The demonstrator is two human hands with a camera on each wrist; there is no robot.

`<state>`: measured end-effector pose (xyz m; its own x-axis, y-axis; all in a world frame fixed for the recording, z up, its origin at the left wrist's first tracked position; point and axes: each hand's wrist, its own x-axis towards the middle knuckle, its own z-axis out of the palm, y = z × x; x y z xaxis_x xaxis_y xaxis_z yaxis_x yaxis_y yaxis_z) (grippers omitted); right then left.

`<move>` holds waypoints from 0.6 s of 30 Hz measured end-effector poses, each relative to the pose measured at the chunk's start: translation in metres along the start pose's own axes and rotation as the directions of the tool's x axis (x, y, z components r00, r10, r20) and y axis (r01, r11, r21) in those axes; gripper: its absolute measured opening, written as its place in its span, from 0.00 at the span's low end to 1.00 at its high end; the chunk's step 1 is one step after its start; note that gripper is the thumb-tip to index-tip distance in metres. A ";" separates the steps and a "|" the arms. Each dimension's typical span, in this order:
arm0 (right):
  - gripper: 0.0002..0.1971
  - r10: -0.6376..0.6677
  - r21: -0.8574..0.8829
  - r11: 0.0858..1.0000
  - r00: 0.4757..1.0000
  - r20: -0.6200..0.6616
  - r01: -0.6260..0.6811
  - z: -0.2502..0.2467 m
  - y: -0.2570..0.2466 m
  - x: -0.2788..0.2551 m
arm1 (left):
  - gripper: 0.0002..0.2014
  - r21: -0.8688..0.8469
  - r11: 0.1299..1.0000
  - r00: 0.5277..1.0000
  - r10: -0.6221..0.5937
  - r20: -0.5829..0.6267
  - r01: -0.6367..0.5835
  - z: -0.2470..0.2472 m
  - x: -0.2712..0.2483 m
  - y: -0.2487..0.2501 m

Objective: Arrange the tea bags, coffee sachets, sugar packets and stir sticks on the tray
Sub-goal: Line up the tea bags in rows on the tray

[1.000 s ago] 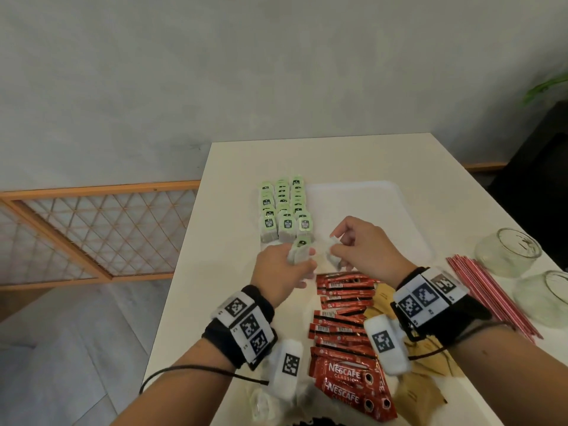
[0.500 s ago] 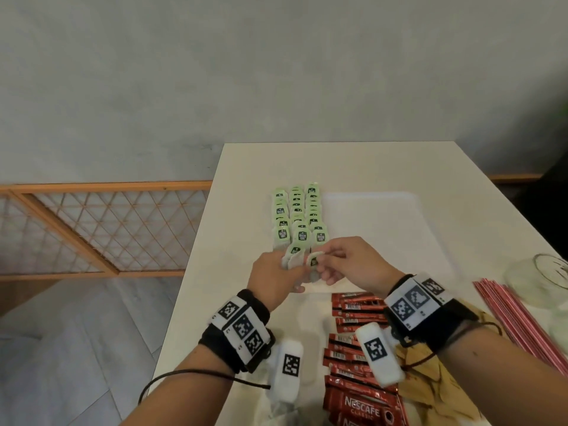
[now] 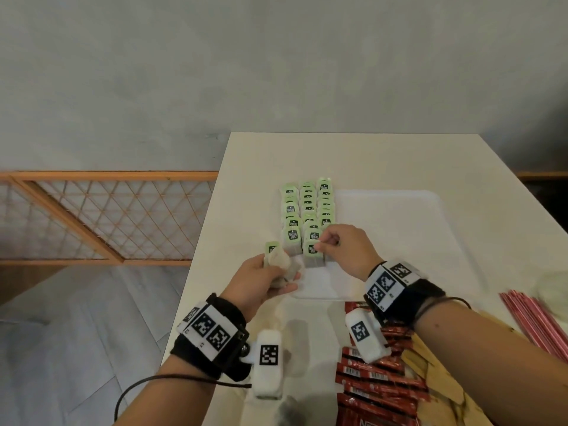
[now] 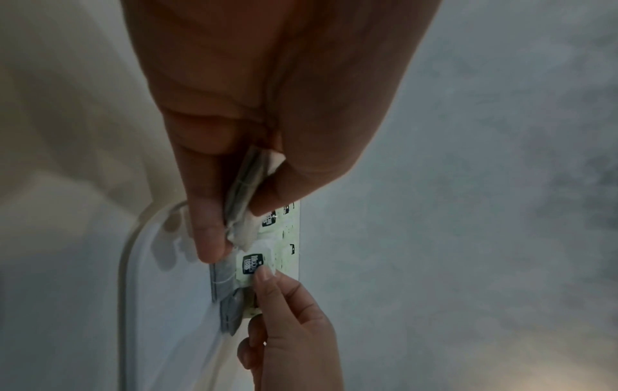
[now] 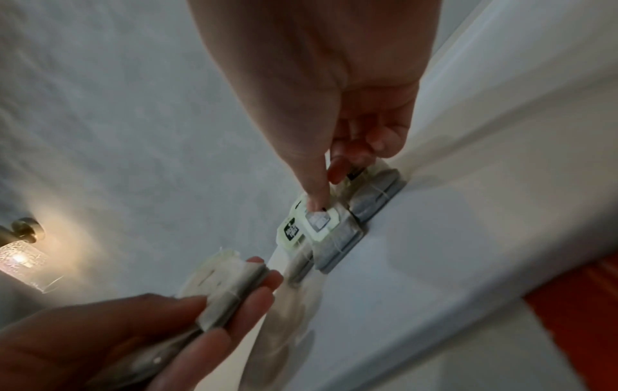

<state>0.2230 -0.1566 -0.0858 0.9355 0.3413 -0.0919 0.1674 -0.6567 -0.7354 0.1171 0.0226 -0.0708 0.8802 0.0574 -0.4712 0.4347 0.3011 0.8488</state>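
Green-tagged tea bags point(image 3: 307, 210) lie in three rows along the left side of the white tray point(image 3: 399, 235). My left hand point(image 3: 270, 272) hovers at the tray's near left corner and grips a small stack of tea bags point(image 3: 278, 262) between thumb and fingers; the stack point(image 4: 244, 185) also shows in the left wrist view. My right hand point(image 3: 322, 245) pinches the tag of the nearest tea bag point(image 3: 313, 253) at the front of the middle row, index fingertip on the tag point(image 5: 321, 222). Red coffee sachets point(image 3: 375, 382), brown sugar packets point(image 3: 436, 379) and red stir sticks point(image 3: 534, 321) lie on the table nearer me.
The cream table point(image 3: 353, 158) ends just left of the tea bag rows, with a wooden lattice railing point(image 3: 107, 216) and grey floor beyond. A blurred glass point(image 3: 553, 290) stands at the right edge. The tray's right part holds nothing.
My right hand drew one tea bag from the left hand's stack and carried it forward to the front of the middle row. The left hand pulled back a little to the left.
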 end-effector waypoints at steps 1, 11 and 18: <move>0.06 0.008 0.009 1.000 1.000 -0.003 -0.008 0.000 0.000 0.000 | 0.12 0.012 1.000 1.000 0.004 0.019 -0.004 0.000 0.000 -0.001; 0.08 -0.071 0.252 0.966 0.995 0.070 0.051 -0.013 -0.018 -0.032 | 0.09 0.104 0.993 0.997 0.047 0.055 -0.053 0.025 -0.003 0.001; 0.09 -0.021 0.320 0.947 1.000 -0.022 0.027 -0.025 -0.014 -0.051 | 0.07 0.263 0.947 0.964 0.226 -0.141 -0.183 0.036 -0.015 0.004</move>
<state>0.1804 -0.1815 -0.0536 0.9384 0.3399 -0.0619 0.0836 -0.3972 -0.9139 0.1124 -0.0117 -0.0513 0.9198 0.2571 -0.2963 0.3004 0.0243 0.9535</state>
